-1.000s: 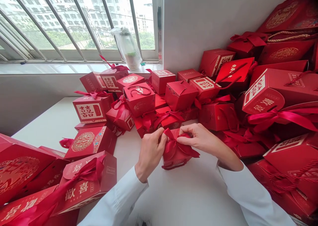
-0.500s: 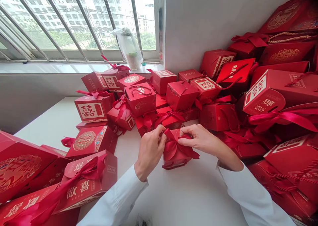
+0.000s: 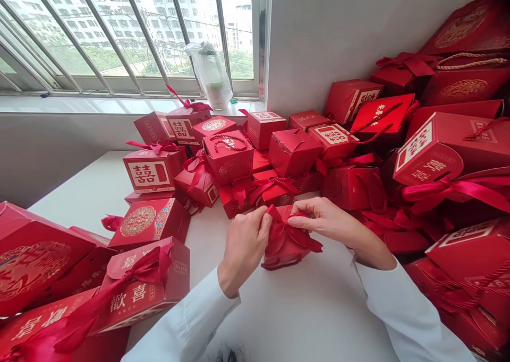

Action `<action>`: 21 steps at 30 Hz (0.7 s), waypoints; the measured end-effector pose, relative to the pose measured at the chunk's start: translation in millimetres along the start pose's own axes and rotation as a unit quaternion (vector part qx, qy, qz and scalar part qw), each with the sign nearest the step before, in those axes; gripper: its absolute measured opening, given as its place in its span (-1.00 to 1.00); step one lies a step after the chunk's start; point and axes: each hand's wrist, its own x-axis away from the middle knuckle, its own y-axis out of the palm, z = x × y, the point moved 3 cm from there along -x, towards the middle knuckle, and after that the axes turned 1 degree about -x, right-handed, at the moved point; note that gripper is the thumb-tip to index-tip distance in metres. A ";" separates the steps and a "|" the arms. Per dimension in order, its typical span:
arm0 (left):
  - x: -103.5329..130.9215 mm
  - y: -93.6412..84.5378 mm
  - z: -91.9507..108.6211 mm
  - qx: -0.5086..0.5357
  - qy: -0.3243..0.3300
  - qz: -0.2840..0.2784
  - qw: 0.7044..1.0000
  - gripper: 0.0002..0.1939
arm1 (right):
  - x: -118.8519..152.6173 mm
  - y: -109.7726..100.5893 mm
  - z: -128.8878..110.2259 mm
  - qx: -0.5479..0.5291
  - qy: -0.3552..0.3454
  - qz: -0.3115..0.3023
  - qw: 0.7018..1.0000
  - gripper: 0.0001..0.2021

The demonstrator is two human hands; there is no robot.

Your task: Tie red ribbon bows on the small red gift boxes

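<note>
A small red box (image 3: 281, 255) stands on the white table (image 3: 303, 309), in front of the pile. Across its top lies a red ribbon bow (image 3: 292, 236) with loops and a loose end at the right. At the bow's left side my left hand (image 3: 245, 248) pinches the ribbon between thumb and fingers. My right hand (image 3: 324, 221) grips the ribbon at the right of the knot, thumb against forefinger. A dark red cord shows along the box's lower front edge. The fingers partly cover the ribbon and the top of the box.
Many red gift boxes (image 3: 146, 173) are piled behind the hands. More boxes with ribbons (image 3: 143, 290) lie at the left, and a tall heap (image 3: 446, 149) stands at the right against the wall. A plastic-wrapped cup (image 3: 215, 86) is on the window sill (image 3: 131, 105).
The whole view has shifted slightly. Both hands still hold the ribbon, and the left hand has turned a little, with its fingers closer over the left loop.
</note>
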 end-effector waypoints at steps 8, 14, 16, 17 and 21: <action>3.6 12.5 -9.4 -0.038 -0.001 0.059 0.998 -0.61 | -3.9 -1.5 -0.8 0.044 0.013 0.037 0.998 -0.68; 4.4 16.0 -10.0 -0.064 0.009 0.080 0.995 -0.61 | -4.3 -8.7 5.6 -0.002 0.029 0.025 0.999 -0.61; 4.4 16.4 -10.6 -0.066 0.011 0.084 0.994 -0.60 | -3.4 -11.4 8.1 -0.031 0.023 0.013 0.999 -0.58; 4.4 16.6 -11.0 -0.067 0.014 0.086 0.994 -0.60 | -2.8 -12.6 9.1 -0.048 0.019 0.004 0.999 -0.56; 4.6 17.3 -11.9 -0.069 0.026 0.094 0.993 -0.60 | -1.0 -16.2 10.0 -0.090 0.015 -0.015 0.996 -0.50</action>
